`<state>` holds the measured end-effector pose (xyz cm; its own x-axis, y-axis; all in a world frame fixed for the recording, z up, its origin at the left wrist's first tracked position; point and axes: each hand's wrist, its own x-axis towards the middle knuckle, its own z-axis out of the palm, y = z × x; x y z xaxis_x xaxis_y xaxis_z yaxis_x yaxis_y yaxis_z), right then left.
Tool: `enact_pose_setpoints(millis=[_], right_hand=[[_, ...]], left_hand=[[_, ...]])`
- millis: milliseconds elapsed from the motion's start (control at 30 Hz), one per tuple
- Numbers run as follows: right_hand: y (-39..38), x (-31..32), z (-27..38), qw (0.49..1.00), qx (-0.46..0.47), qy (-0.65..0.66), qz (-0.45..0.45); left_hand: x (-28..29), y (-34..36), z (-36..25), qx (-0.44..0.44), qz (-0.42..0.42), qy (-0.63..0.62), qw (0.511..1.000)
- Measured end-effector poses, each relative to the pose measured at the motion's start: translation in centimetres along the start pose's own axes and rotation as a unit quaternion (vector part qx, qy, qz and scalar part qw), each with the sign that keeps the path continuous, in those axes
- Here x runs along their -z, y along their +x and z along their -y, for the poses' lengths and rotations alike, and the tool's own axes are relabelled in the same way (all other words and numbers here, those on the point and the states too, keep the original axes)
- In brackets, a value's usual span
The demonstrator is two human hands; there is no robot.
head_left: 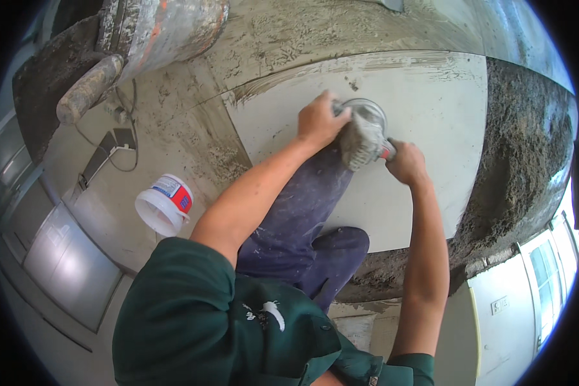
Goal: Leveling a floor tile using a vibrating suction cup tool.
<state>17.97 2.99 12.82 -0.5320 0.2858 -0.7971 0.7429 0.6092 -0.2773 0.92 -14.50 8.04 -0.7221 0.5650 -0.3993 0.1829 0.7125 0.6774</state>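
Note:
A large pale floor tile (424, 116) lies on a bed of wet grey mortar (521, 167). On it stands a round, mortar-caked suction tool (365, 128) with a clear rim and a red handle. My left hand (320, 119) presses on the tool's left side, fingers curled over its dirty body. My right hand (405, 161) is closed round the red handle at its lower right. My knee in dark blue trousers (302, 206) rests on the tile just below the tool.
A white plastic tub with a red and blue label (164, 204) lies tilted at the left. A dirty bucket (167, 29) and a mortar-coated handle (89, 89) sit at upper left, with a cable (119, 151) on laid tiles. Mortar borders the tile on the right and below.

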Motion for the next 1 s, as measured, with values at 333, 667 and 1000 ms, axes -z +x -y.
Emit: enact_pose_setpoints(millis=[333,667,1000], right_hand=[[4.7,6.2,3.8,0.966,0.096,-0.186,0.15],[4.9,5.7,3.2,0.963,0.11,-0.204,0.136],[5.0,5.4,1.9,0.946,0.229,-0.209,0.097]], left_hand=[[-0.5,-2.8,3.0,0.058,-0.144,-0.04,0.987],[-0.7,-2.5,4.4,0.022,-0.14,-0.036,0.989],[-0.3,-1.8,4.6,-0.014,-0.105,-0.083,0.991]])
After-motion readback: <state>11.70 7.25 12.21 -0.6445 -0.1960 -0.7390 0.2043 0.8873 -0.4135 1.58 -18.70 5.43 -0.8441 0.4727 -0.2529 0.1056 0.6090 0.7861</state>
